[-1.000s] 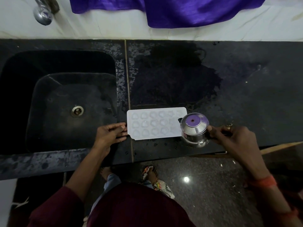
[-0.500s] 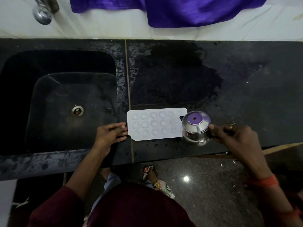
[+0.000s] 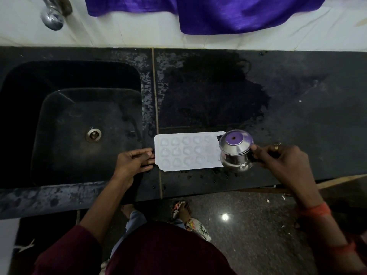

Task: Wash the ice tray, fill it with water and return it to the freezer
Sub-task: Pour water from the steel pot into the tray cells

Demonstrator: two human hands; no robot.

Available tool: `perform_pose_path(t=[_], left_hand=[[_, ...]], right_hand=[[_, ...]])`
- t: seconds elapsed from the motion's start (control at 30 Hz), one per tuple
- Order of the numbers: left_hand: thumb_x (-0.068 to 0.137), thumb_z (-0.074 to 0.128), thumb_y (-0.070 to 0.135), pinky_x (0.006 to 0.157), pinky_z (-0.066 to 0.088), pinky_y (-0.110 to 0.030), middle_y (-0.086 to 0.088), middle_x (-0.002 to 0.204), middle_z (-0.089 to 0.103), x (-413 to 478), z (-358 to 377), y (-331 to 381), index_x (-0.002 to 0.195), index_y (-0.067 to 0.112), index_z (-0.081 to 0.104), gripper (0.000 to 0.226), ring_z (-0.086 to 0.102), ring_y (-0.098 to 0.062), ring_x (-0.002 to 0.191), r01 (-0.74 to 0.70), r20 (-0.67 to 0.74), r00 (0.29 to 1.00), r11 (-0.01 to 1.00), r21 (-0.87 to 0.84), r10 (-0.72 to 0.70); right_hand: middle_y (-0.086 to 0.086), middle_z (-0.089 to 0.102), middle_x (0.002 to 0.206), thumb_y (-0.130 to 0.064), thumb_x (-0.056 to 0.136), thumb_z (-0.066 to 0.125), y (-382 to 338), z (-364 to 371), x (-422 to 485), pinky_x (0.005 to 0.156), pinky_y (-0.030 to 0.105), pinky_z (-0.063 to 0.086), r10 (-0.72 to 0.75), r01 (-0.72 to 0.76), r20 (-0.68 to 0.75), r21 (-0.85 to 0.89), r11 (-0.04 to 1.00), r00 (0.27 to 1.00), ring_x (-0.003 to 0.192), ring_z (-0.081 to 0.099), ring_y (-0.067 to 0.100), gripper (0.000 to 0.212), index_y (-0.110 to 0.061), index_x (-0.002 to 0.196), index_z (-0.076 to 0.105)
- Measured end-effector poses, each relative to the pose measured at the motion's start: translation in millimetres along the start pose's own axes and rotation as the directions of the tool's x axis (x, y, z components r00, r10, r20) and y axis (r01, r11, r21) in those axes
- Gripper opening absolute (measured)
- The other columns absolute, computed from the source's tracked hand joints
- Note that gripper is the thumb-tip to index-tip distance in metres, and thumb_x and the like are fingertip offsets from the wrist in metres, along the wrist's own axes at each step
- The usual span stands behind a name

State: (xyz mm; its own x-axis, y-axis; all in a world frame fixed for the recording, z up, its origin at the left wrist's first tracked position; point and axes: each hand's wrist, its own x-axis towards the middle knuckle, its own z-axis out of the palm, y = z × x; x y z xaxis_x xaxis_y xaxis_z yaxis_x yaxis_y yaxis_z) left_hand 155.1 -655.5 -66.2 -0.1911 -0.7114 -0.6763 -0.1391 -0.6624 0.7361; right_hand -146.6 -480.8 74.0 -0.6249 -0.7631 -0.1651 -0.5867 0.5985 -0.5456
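Ice tray (image 3: 184, 153) on counter (image 3: 297, 116), jug (image 3: 236, 153) at end

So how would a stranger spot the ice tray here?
Start at the black sink in the dark counter. Right of it, near the front edge, lies the ice tray. It is flat, white, with rows of pockets, unlike the shiny steel jug at its right end.

White ice tray (image 3: 188, 151) flat on black counter (image 3: 297, 116) (heart-shaped cells up), beside sink (image 3: 59, 171).
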Motion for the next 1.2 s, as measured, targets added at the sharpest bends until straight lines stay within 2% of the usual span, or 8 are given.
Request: perform_pose_path(t=[0.17, 0.37, 0.53, 0.73, 0.83, 0.93, 1.03, 1.2], left_hand=[[0.094, 0.065, 0.005, 0.062, 0.061, -0.021, -0.011, 0.09, 0.074, 0, -2, 0, 0.109, 0.002, 0.07, 0.016, 0.074, -0.009, 0.065, 0.001, -0.001, 1.0, 1.0, -0.004, -0.001], [0.095, 0.063, 0.004, 0.063, 0.061, -0.022, -0.014, 0.094, 0.073, -1, -2, 1, 0.109, 0.002, 0.069, 0.015, 0.074, -0.009, 0.066, -0.012, 0.009, 1.0, 1.0, 0.001, 0.012], [0.094, 0.064, 0.005, 0.064, 0.061, -0.022, -0.014, 0.095, 0.073, 1, -3, 1, 0.109, 0.003, 0.07, 0.016, 0.074, -0.011, 0.07, 0.001, 0.009, 1.0, 1.0, 0.008, -0.001], [0.095, 0.064, 0.005, 0.063, 0.061, -0.021, -0.013, 0.094, 0.073, 0, -2, 1, 0.11, 0.002, 0.07, 0.016, 0.074, -0.01, 0.068, -0.005, 0.007, 1.0, 1.0, 0.013, 0.005], [0.094, 0.065, 0.006, 0.064, 0.061, -0.022, -0.014, 0.095, 0.073, -1, -1, 1, 0.109, 0.002, 0.07, 0.016, 0.074, -0.01, 0.067, -0.007, 0.008, 1.0, 1.0, 0.011, 0.007], [0.094, 0.064, 0.004, 0.064, 0.06, -0.022, -0.012, 0.09, 0.073, -3, 1, 3, 0.108, 0.002, 0.07, 0.015, 0.073, -0.008, 0.064, -0.01, 0.006, 1.0, 1.0, 0.005, 0.01], [0.094, 0.064, 0.004, 0.065, 0.06, -0.022, -0.011, 0.09, 0.073, -3, 2, 3, 0.108, 0.002, 0.069, 0.015, 0.073, -0.007, 0.063, -0.008, 0.006, 1.0, 1.0, 0.005, 0.008], [0.094, 0.064, 0.004, 0.067, 0.06, -0.023, -0.012, 0.09, 0.072, -2, 0, 2, 0.11, 0.001, 0.069, 0.017, 0.072, -0.007, 0.063, -0.005, 0.0, 1.0, 1.0, 0.004, 0.005]], right_hand=[[-0.023, 0.064, 0.061, -0.048, 0.086, 0.067, -1, 1, 3, 0.06, 0.0, 0.039, 0.006, -0.006, 0.009, -0.012, 1.0, 1.0, 0.066, 0.055, -0.014, 0.025, -0.027, 0.078, 0.078], [-0.021, 0.066, 0.056, -0.05, 0.086, 0.067, 0, 1, 4, 0.06, 0.008, 0.04, 0.03, -0.03, 0.021, 0.004, 1.0, 0.999, 0.064, 0.058, -0.013, 0.027, -0.029, 0.075, 0.078], [-0.018, 0.068, 0.062, -0.052, 0.086, 0.065, 0, 0, 5, 0.062, 0.014, 0.041, 0.027, -0.027, 0.025, 0.001, 1.0, 0.999, 0.068, 0.061, -0.008, 0.029, -0.028, 0.077, 0.079], [-0.026, 0.07, 0.068, -0.052, 0.084, 0.066, 2, 0, 1, 0.064, 0.005, 0.043, 0.02, -0.02, -0.002, 0.096, 0.995, 1.0, 0.069, 0.062, -0.017, 0.028, -0.027, 0.076, 0.078], [-0.025, 0.071, 0.069, -0.052, 0.084, 0.066, 0, 1, 1, 0.065, 0.004, 0.043, 0.005, -0.003, -0.013, 0.124, 0.992, 1.0, 0.069, 0.062, -0.016, 0.031, -0.024, 0.074, 0.077], [-0.02, 0.071, 0.067, -0.051, 0.084, 0.067, -3, 1, 2, 0.066, 0.008, 0.045, -0.015, 0.017, -0.014, 0.123, 0.992, 1.0, 0.068, 0.063, -0.015, 0.029, -0.025, 0.076, 0.078], [-0.024, 0.07, 0.066, -0.053, 0.083, 0.066, -7, 3, 4, 0.067, 0.016, 0.048, -0.027, 0.027, 0.004, 0.103, 0.994, 1.0, 0.07, 0.066, -0.01, 0.028, -0.028, 0.076, 0.078], [-0.022, 0.068, 0.064, -0.051, 0.085, 0.066, -10, 10, 7, 0.06, 0.002, 0.041, -0.049, 0.048, 0.027, 0.054, 0.997, 0.998, 0.071, 0.063, -0.016, 0.026, -0.029, 0.078, 0.078]])
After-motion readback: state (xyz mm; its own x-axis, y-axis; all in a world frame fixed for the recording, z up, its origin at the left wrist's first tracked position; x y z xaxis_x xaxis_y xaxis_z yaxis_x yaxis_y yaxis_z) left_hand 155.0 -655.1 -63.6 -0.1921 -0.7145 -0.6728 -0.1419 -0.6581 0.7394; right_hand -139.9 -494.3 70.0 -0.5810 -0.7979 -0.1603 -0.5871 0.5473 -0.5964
